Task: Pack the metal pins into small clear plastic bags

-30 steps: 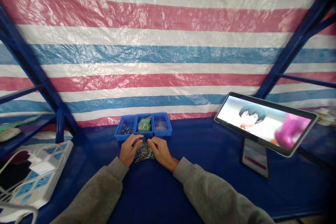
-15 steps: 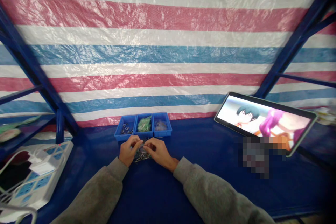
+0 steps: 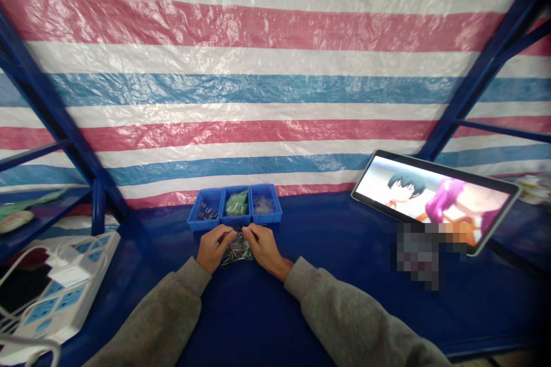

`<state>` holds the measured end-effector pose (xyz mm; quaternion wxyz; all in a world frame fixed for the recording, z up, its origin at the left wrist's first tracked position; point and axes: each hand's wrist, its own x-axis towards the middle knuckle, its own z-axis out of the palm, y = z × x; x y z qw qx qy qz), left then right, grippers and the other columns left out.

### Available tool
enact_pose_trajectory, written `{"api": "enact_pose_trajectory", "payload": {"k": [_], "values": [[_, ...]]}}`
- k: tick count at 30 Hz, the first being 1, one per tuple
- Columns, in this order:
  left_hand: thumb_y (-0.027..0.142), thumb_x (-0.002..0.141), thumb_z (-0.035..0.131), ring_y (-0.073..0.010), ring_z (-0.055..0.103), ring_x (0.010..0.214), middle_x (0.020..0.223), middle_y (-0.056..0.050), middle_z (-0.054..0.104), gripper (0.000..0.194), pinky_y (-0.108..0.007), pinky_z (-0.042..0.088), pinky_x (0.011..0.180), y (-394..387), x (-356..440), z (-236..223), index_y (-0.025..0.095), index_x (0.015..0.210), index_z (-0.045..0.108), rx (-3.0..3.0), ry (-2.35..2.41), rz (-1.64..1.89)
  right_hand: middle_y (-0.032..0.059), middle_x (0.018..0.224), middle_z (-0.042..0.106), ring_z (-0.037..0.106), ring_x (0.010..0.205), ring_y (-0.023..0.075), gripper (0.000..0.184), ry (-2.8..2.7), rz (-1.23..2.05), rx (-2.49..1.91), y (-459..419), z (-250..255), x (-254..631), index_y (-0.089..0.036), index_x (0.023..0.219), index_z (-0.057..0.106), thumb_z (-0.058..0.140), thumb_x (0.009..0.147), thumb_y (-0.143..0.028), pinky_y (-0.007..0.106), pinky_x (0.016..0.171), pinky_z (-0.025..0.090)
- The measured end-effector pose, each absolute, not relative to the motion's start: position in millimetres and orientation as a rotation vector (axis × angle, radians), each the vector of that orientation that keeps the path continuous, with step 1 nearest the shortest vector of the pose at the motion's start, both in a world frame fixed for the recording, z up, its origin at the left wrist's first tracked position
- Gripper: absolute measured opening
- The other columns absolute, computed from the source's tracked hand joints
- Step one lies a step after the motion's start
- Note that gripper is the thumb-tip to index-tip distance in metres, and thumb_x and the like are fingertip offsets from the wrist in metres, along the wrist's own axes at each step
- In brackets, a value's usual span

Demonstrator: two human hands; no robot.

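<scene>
My left hand (image 3: 215, 247) and my right hand (image 3: 264, 248) face each other above the blue tabletop, fingertips a little apart. The thumb and fingers of each are pinched together; something small and thin shows at the fingertips, too small to name. Under and between them lies a pile of slim metal pieces (image 3: 236, 256), partly covered by the hands. Just beyond stand three joined blue bins: the left bin (image 3: 194, 213) holds slim metal pieces, the middle bin (image 3: 236, 219) a green plastic bag (image 3: 237, 203), and the right bin (image 3: 267, 218) small translucent pieces (image 3: 263, 205).
At right a tablet (image 3: 434, 195) leans with a cartoon on its screen, a blurred-out patch before it. A white power strip (image 3: 80, 304) with cables sits at left. Blue metal posts (image 3: 64, 103) flank a striped plastic sheet (image 3: 267, 92) behind the table.
My right hand's fingertips have drawn slightly right, away from the left ones, widening the gap between the hands. More of the metal pile shows. The bins have not moved.
</scene>
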<state>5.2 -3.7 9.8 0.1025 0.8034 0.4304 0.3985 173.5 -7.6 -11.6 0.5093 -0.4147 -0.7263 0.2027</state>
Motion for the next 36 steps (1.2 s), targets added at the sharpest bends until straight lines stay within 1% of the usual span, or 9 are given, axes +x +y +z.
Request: {"api": "enact_pose_trajectory", "payload": {"k": [5,9,15,18,23,28,32,36], "values": [[0.035,0.087,0.044,-0.0093,0.049,0.050,0.051,0.002,0.051,0.038,-0.021,0.037,0.054,-3.7,3.3,9.7,0.016,0.056,0.053,2.386,1.364,1.185,0.0006,0.069,0.058,0.050,0.060,0.0115,0.020,-1.770,0.539,-0.928,-11.4,-8.5,173.7,-0.016,0.081,0.060,0.048,0.087,-0.032,0.022,0.060,0.038],[0.035,0.088,0.043,-0.0083,0.048,0.046,0.045,0.003,0.049,0.042,-0.020,0.036,0.052,-4.8,3.2,10.6,0.016,0.050,0.051,2.356,1.364,1.192,0.0003,0.066,0.057,0.049,0.058,0.0117,0.018,-1.804,0.554,-0.898,-12.6,-8.5,172.7,-0.017,0.081,0.060,0.051,0.085,-0.033,0.022,0.058,0.039],[0.034,0.090,0.035,-0.0083,0.046,0.043,0.041,0.003,0.045,0.049,-0.020,0.035,0.049,-5.7,3.7,8.5,0.016,0.046,0.048,2.330,1.267,1.124,0.0007,0.066,0.055,0.049,0.060,0.0119,0.023,-1.842,0.516,-0.873,-11.9,-9.4,173.4,-0.017,0.076,0.058,0.045,0.089,-0.031,0.022,0.060,0.037],[0.034,0.090,0.035,-0.0091,0.047,0.046,0.046,0.002,0.047,0.046,-0.021,0.035,0.050,-4.8,3.4,6.6,0.016,0.050,0.050,2.361,1.205,1.069,0.0003,0.066,0.054,0.048,0.060,0.0111,0.027,-1.840,0.502,-0.871,-11.8,-9.4,174.4,-0.016,0.072,0.056,0.041,0.091,-0.030,0.022,0.060,0.036],[0.038,0.087,0.041,-0.0112,0.048,0.054,0.056,0.001,0.051,0.038,-0.022,0.037,0.056,-4.2,4.0,7.0,0.016,0.060,0.052,2.430,1.185,1.053,-0.0011,0.061,0.049,0.045,0.057,0.0103,0.037,-1.828,0.480,-0.909,-11.1,-10.5,175.9,-0.017,0.063,0.049,0.035,0.093,-0.033,0.022,0.058,0.034],[0.038,0.086,0.044,-0.0131,0.051,0.064,0.068,-0.002,0.055,0.029,-0.023,0.040,0.062,-5.4,5.6,10.4,0.016,0.072,0.056,2.415,1.125,1.062,-0.0018,0.056,0.047,0.044,0.054,0.0099,0.041,-1.829,0.495,-0.927,-9.6,-14.5,176.0,-0.017,0.058,0.047,0.033,0.093,-0.034,0.022,0.056,0.034],[0.037,0.087,0.043,-0.0145,0.053,0.070,0.074,-0.004,0.057,0.028,-0.025,0.042,0.068,-5.0,5.6,10.3,0.016,0.077,0.058,2.419,1.059,1.028,-0.0022,0.053,0.045,0.044,0.051,0.0093,0.044,-1.848,0.512,-0.904,-9.1,-16.0,175.4,-0.017,0.055,0.045,0.031,0.094,-0.033,0.022,0.055,0.033],[0.038,0.087,0.043,-0.0167,0.054,0.082,0.085,-0.007,0.058,0.028,-0.027,0.043,0.076,-3.6,5.5,8.3,0.016,0.083,0.060,2.447,1.004,1.015,-0.0025,0.052,0.043,0.042,0.049,0.0088,0.048,-1.852,0.525,-0.910,-9.1,-16.4,175.0,-0.017,0.053,0.044,0.028,0.094,-0.037,0.022,0.053,0.033]]}}
